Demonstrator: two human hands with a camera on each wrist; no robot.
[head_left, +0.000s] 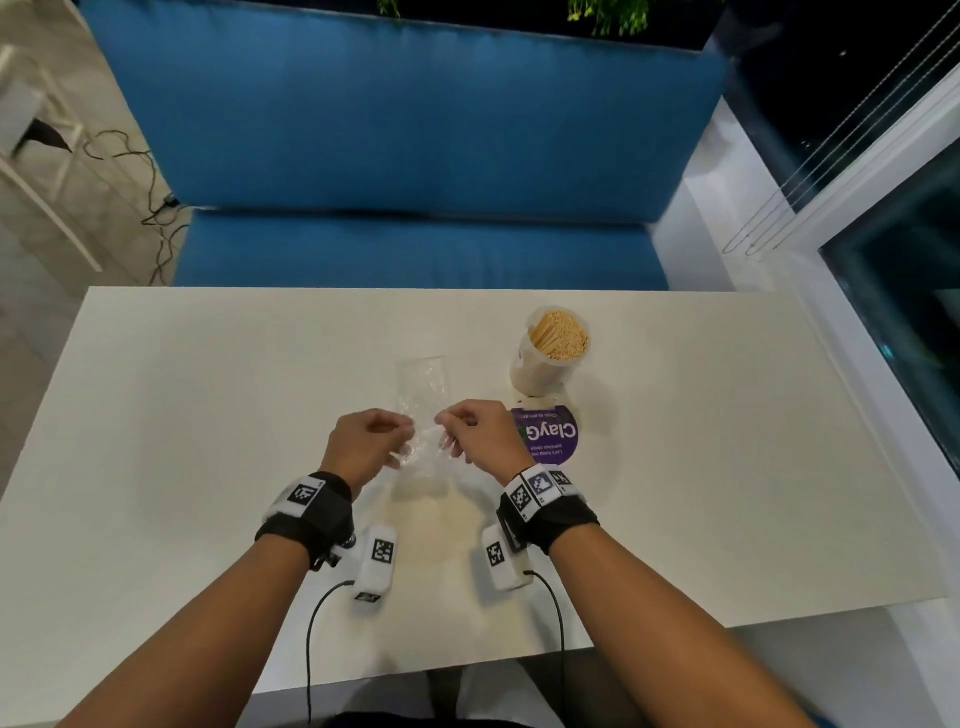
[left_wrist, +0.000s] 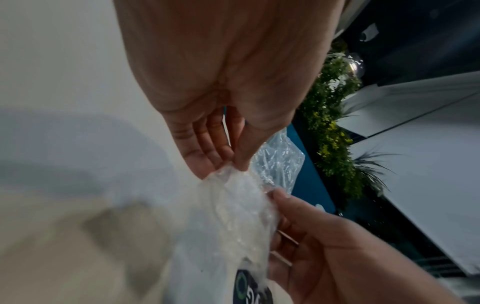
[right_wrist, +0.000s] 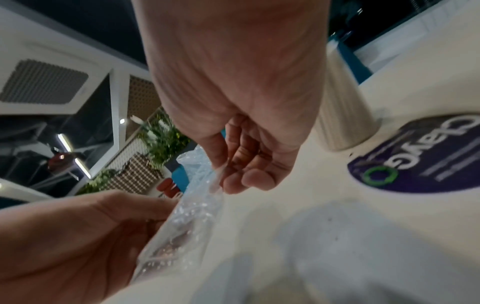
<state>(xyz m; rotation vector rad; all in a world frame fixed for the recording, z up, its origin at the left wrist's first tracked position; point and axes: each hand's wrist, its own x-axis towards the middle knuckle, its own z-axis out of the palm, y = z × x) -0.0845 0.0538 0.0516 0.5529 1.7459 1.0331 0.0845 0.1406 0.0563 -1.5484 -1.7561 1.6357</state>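
Note:
Both hands hold one crinkled clear plastic bag (head_left: 427, 457) above the white table (head_left: 208, 415). My left hand (head_left: 402, 434) pinches the bag's left edge between thumb and fingers, and my right hand (head_left: 447, 423) pinches its right edge. The bag's far part (head_left: 421, 379) reaches away past the fingers. In the left wrist view, the left hand (left_wrist: 233, 162) pinches the bag (left_wrist: 233, 216) and the right hand (left_wrist: 280, 205) grips the other side. In the right wrist view, the right hand (right_wrist: 228, 179) pinches the bag (right_wrist: 192, 209), with the left hand (right_wrist: 155, 207) behind it.
An open tub full of toothpicks (head_left: 553, 348) stands to the right of the hands, and a round purple sticker (head_left: 550, 436) lies in front of it. A blue sofa (head_left: 405, 130) runs along the table's far edge. A window wall is at the right.

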